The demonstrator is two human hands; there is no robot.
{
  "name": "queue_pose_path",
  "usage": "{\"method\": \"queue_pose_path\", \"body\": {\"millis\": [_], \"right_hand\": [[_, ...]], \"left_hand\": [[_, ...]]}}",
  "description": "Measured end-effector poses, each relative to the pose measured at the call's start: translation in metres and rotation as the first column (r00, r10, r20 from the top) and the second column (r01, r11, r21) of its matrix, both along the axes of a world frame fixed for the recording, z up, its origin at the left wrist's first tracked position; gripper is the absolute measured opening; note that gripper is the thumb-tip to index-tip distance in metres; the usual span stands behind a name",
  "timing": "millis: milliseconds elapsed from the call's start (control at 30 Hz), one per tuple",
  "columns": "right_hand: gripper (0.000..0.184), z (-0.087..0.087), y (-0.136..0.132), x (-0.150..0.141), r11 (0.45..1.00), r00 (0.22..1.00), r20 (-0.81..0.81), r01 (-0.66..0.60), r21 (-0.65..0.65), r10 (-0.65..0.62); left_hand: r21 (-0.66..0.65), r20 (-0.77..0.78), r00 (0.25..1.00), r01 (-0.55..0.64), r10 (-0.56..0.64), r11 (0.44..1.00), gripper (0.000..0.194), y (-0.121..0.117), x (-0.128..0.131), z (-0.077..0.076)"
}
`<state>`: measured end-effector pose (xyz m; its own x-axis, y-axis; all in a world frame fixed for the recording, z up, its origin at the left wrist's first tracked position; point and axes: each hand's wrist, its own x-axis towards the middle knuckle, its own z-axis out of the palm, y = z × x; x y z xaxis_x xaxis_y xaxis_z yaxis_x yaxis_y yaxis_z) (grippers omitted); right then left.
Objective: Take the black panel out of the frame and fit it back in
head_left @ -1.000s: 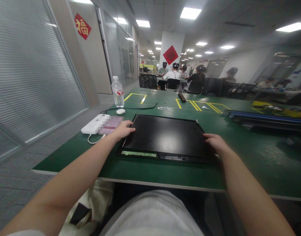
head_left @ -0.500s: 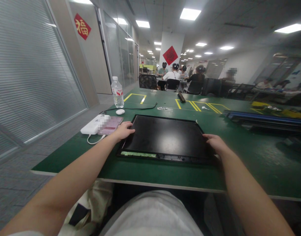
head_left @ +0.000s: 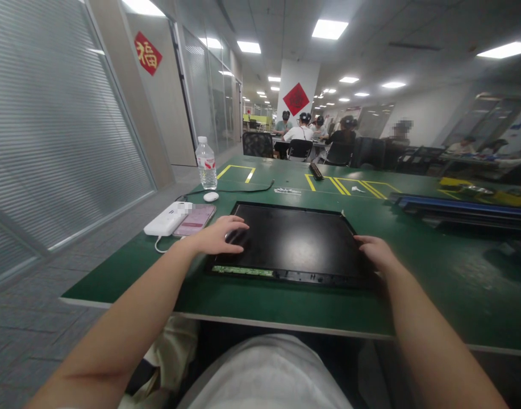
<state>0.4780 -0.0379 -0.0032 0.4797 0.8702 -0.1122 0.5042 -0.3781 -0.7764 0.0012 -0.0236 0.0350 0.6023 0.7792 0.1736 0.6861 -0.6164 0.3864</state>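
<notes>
In the head view a black flat display panel (head_left: 298, 236) lies screen up, in a thin black frame, with a green circuit strip (head_left: 243, 271) along its near left edge. My left hand (head_left: 220, 236) reaches over the panel's left side, its fingers and thumb spread apart above the dark screen. Whether those fingertips touch the glass I cannot tell. At the opposite side, my right hand (head_left: 376, 253) grips the panel's right edge, fingertips on the rim; part of that hand's underside is hidden.
Left of the panel on the green table (head_left: 286, 309) are a white power bank (head_left: 169, 218), a phone (head_left: 195, 220), a white oval case (head_left: 211, 196) and a water bottle (head_left: 206, 165). Blue-black long parts (head_left: 460, 207) lie right. People (head_left: 300, 133) sit behind.
My left hand has moved from the panel's left edge inward over the screen, and its fingers have spread. My right hand stays at the right edge.
</notes>
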Motion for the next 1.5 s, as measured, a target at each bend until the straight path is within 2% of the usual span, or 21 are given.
{"method": "queue_pose_path", "body": {"millis": [133, 300, 400, 733, 867, 1133, 1233, 1333, 1433, 1500], "right_hand": [[0.047, 0.0, 0.002, 0.004, 0.998, 0.994, 0.104, -0.037, 0.057, 0.031], [0.039, 0.002, 0.0, 0.005, 0.997, 0.978, 0.202, -0.055, 0.047, 0.044], [0.039, 0.004, -0.002, 0.004, 0.998, 0.972, 0.23, -0.048, 0.033, 0.04], [0.04, 0.005, -0.001, 0.003, 0.999, 0.979, 0.2, -0.039, 0.022, 0.034], [0.038, 0.002, -0.001, 0.005, 0.998, 0.98, 0.199, -0.039, 0.052, 0.028], [0.044, -0.002, 0.0, 0.006, 1.0, 0.992, 0.126, -0.019, 0.024, 0.016], [0.045, 0.001, -0.001, 0.004, 1.0, 0.992, 0.128, -0.007, 0.003, 0.007], [0.048, 0.003, -0.003, 0.002, 1.0, 0.993, 0.116, -0.004, 0.0, 0.004], [0.05, 0.003, -0.003, 0.002, 1.0, 0.997, 0.073, -0.017, 0.007, 0.017], [0.051, 0.001, -0.003, 0.003, 1.0, 0.999, 0.045, -0.016, 0.001, 0.016]], "left_hand": [[-0.084, -0.03, 0.998, 0.052, -0.055, 0.995, 0.069, -0.006, -0.003, 0.006], [-0.105, -0.048, 0.998, 0.034, -0.039, 0.994, 0.079, -0.008, -0.005, 0.008], [-0.116, -0.057, 0.996, 0.062, -0.069, 0.991, 0.081, -0.008, -0.005, 0.007], [-0.102, -0.003, 0.984, 0.174, -0.176, 0.979, 0.072, -0.013, 0.003, 0.013], [-0.104, 0.008, 0.983, 0.181, -0.181, 0.978, 0.07, -0.015, 0.006, 0.014], [-0.098, 0.01, 0.986, 0.165, -0.165, 0.981, 0.068, -0.015, 0.005, 0.013], [-0.087, 0.026, 0.994, 0.109, -0.107, 0.99, 0.063, -0.008, 0.002, 0.008], [-0.025, 0.045, 0.997, -0.069, 0.07, 0.997, 0.053, 0.003, -0.004, 0.0], [0.048, -0.008, 0.965, -0.262, 0.263, 0.964, 0.047, 0.014, -0.01, -0.005], [0.044, -0.055, 0.942, -0.329, 0.331, 0.943, 0.042, 0.018, -0.013, -0.007]]}}
